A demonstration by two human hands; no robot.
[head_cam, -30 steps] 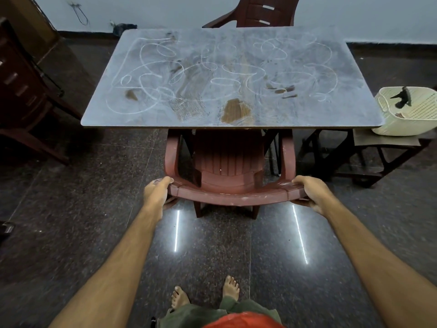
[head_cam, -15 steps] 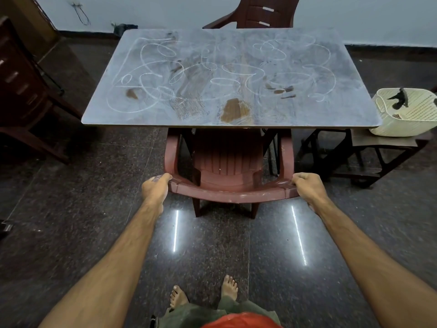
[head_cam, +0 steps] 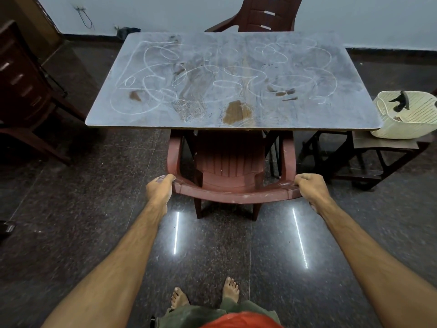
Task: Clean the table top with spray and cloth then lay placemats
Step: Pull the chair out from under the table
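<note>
Head view, the only one. The table top (head_cam: 234,81) fills the upper middle, grey, scrawled with white loops and smeared with brown stains; the largest stain (head_cam: 237,112) sits at 6 o'clock on the top, close to the near edge. It is uncleaned, and no placemat lies on it. A red-brown plastic chair (head_cam: 233,171) is tucked under that near edge. The left hand (head_cam: 159,188) clenches around the left end of the chair's back rail, and the right hand (head_cam: 311,187) clenches around the right end, both with fingers wrapped over the rail.

The step in hand looks like shifting the chair to free access to the table. To do it well, I judge the pull or push should be even on both ends so the chair runs straight; the armrests pass just under the table edge, so it should be kept low and level, and the legs eased over the polished floor rather than dragged.

At 3 o'clock from the table, a cream basket (head_cam: 406,116) rests on a low dark stool (head_cam: 369,147), holding a dark object that may be a spray trigger; I cannot tell. A second chair (head_cam: 267,14) stands at 12 o'clock.

No brand, label or legible writing shows; the white marks on the top are scribbles, not words.
</note>
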